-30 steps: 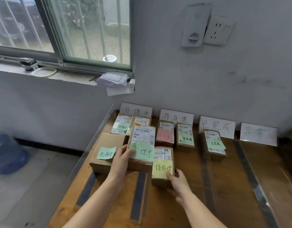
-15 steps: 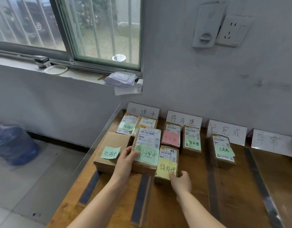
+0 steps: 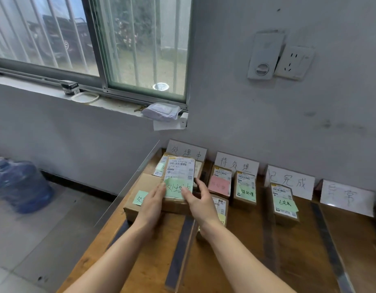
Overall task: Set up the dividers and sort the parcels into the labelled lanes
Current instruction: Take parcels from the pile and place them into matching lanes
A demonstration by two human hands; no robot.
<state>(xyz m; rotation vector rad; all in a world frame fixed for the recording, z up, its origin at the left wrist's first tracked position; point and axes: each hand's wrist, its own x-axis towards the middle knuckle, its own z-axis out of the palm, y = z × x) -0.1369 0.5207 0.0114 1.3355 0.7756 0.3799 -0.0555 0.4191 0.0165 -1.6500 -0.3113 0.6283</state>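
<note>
The wooden table (image 3: 235, 261) spreads beneath both forearms, and a blue water bottle (image 3: 20, 185) stands on the floor well off to the left of the left hand (image 3: 153, 205). Four white label cards (image 3: 290, 180) lean on the wall beyond the fingertips, running from ahead of the hands out to the right. Under the left hand lies a plain brown box (image 3: 148, 181), its small green note partly covered by that hand. Between the two hands is the green-note parcel (image 3: 179, 169), its far end overlapping the parcels in front of the first card. The left hand grasps its left edge with the thumb on top, the fingers hidden. The right hand (image 3: 200, 203) clasps its right side, thumb on the green note and fingers curled round the edge. A yellow-note parcel (image 3: 222, 208) sits under the right wrist; right of that hand stand a pink-note parcel (image 3: 219, 182) and two more. Dark dividers (image 3: 179, 250) run along the wood below the wrists.
</note>
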